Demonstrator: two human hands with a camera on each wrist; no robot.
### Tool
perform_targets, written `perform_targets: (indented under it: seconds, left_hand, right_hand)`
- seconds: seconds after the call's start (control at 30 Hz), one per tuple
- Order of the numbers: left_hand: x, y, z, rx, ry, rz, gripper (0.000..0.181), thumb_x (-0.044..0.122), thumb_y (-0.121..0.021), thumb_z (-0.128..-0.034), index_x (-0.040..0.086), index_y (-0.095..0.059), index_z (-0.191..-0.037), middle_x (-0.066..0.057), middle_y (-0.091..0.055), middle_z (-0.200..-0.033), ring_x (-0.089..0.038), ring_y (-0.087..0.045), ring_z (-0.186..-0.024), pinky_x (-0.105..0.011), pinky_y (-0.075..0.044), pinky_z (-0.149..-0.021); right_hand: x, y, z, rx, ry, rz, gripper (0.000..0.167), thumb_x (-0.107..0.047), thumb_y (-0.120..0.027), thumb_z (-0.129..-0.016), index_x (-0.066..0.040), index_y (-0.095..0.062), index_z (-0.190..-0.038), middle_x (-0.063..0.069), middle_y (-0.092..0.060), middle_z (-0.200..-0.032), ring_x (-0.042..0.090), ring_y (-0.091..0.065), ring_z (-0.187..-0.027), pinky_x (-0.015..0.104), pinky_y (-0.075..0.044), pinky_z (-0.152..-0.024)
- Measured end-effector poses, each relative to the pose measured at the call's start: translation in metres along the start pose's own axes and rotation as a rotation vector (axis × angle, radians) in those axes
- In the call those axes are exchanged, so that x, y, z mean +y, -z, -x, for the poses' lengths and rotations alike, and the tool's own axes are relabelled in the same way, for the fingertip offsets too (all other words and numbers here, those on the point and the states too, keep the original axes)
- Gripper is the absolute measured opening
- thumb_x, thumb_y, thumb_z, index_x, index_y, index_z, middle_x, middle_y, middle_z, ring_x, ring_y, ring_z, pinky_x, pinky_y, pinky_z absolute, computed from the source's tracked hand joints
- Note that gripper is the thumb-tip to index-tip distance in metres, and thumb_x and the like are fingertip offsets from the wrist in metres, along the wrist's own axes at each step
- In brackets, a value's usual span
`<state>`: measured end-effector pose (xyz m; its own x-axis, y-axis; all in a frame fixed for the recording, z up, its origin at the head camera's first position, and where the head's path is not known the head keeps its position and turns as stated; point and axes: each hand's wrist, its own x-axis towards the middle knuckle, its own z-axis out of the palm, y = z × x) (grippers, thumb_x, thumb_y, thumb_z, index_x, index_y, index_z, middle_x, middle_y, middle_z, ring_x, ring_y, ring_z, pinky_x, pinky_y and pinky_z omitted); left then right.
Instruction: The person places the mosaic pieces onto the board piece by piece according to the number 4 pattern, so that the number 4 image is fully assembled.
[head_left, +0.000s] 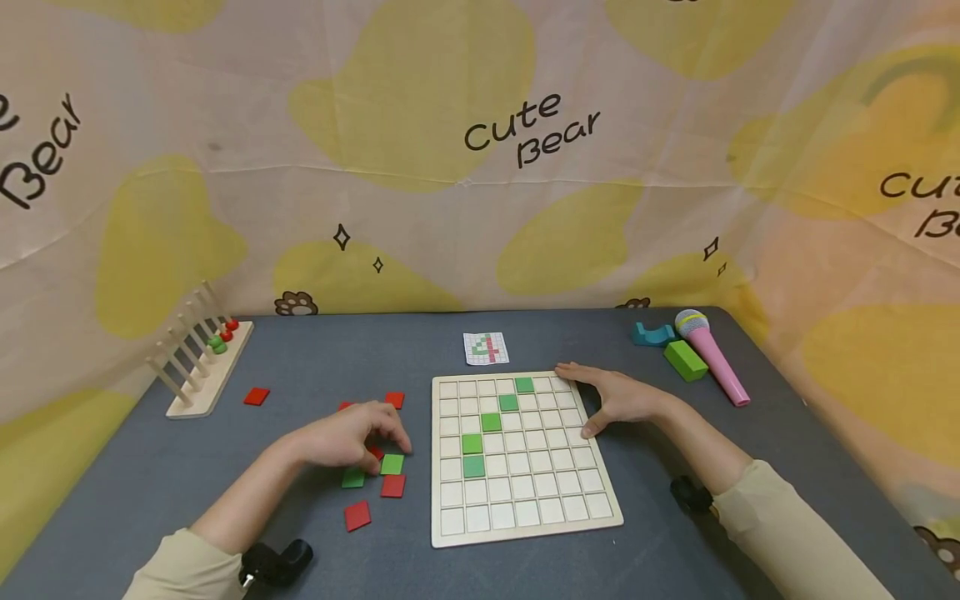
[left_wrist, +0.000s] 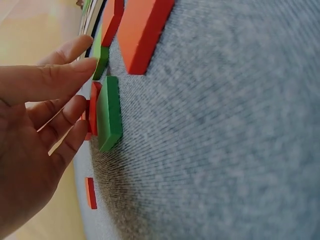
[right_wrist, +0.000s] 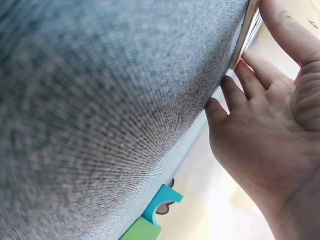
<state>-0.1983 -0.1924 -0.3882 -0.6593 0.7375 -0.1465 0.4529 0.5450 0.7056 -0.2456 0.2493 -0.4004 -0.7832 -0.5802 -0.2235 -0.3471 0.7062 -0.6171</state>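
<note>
A wooden grid board (head_left: 527,537) with white squares lies on the table, with several green tiles (head_left: 491,422) in a stepped diagonal on it. Left of the board, my left hand (head_left: 347,436) hovers low over loose tiles. Its thumb and index finger are spread about a light green tile (head_left: 392,465); contact is hard to tell. Beside it lie a darker green tile (left_wrist: 110,114) and several red tiles (head_left: 393,486), some partly hidden by the hand. My right hand (head_left: 621,397) rests at the board's upper right corner, fingertips at the corner and thumb on the right edge.
Behind the board lies a small pattern card (head_left: 486,349). A wooden peg stand (head_left: 197,406) with red and green beads stands at the left. At the right back are a pink toy microphone (head_left: 716,362), a green block (head_left: 686,361) and a blue curved block (head_left: 654,335).
</note>
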Motion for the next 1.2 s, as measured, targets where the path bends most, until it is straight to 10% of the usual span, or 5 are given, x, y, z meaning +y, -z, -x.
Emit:
perform_targets:
  seconds: [1.2]
  left_hand:
    - [0.0047, -0.0069, -0.0079, 0.081, 0.006, -0.114, 0.027, -0.003, -0.081, -0.0705, 0.016, -0.068, -0.085, 0.005, -0.065, -0.085, -0.006, -0.057, -0.077, -0.020, -0.049, -0.068]
  right_hand:
    - [0.0013, 0.0004, 0.0003, -0.002, 0.003, -0.007, 0.110, -0.036, -0.088, -0.068, -0.009, -0.028, -0.156, 0.019, -0.018, -0.165, 0.043, -0.014, -0.153, 0.069, -0.016, -0.117]
